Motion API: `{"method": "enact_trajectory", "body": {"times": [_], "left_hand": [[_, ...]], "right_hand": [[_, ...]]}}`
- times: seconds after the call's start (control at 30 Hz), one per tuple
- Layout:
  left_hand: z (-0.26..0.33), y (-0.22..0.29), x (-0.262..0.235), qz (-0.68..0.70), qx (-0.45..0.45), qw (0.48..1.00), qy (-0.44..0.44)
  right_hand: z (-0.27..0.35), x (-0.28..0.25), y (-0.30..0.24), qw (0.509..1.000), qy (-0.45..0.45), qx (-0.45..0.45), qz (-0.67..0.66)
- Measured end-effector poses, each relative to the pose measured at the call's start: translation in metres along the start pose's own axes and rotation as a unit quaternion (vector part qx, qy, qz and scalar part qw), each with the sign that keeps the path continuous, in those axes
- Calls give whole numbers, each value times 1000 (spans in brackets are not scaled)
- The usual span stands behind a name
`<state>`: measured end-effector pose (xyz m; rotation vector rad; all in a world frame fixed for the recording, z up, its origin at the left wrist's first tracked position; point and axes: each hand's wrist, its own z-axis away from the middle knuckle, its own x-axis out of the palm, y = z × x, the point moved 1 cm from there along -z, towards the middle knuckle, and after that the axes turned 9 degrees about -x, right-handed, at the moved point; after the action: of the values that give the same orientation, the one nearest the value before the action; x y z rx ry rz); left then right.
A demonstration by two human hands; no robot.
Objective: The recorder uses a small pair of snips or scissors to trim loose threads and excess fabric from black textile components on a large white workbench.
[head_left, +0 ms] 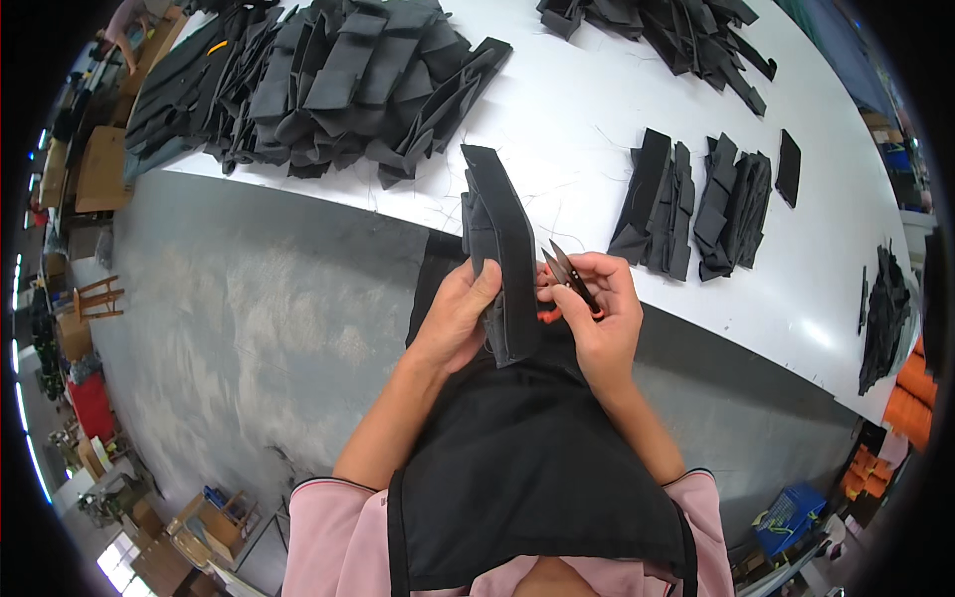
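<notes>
Below the near edge of the white desk (597, 129), over the person's lap, both hands work on one long black fabric piece (502, 249). The left hand (460, 316) comes up from the lower edge on a bare forearm, wrist bent slightly inward, and clasps the lower part of the fabric piece, thumb laid across its front and fingers wrapped behind. The piece stands nearly upright, its top end reaching up over the desk edge and its bottom end hanging down to the black apron (517, 468) that covers the lap.

Just beside the fabric piece on its far side from the left hand, the right hand (602, 313) is curled around a small pair of thread snips (569, 277) with an orange grip. The dark blades point up and toward the piece, slightly parted, their tips close to its edge; whether they touch it cannot be told.

Beyond the fabric piece on the desk lie two short stacks of black pieces (696, 204). Farther back from it spreads a large heap of black pieces (338, 80), and another heap (667, 30) sits near the far edge.
</notes>
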<state>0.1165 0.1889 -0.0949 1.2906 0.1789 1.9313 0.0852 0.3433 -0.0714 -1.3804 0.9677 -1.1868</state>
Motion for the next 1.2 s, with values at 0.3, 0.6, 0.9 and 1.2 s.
{"method": "enact_trajectory", "body": {"times": [0.3,0.6,0.9,1.2], "left_hand": [[-5,14,5,-11,37,999,-25],[-3,13,7,24,36,997,-64],[-1,11,3,34,42,997,-62],[-2,9,6,40,33,997,-63]], "right_hand": [[15,-10,-2,973,-34,-107,201],[5,-5,-15,933,-91,-168,304],[5,-3,-6,913,-100,-245,312],[6,-1,-14,941,-106,-166,276]]}}
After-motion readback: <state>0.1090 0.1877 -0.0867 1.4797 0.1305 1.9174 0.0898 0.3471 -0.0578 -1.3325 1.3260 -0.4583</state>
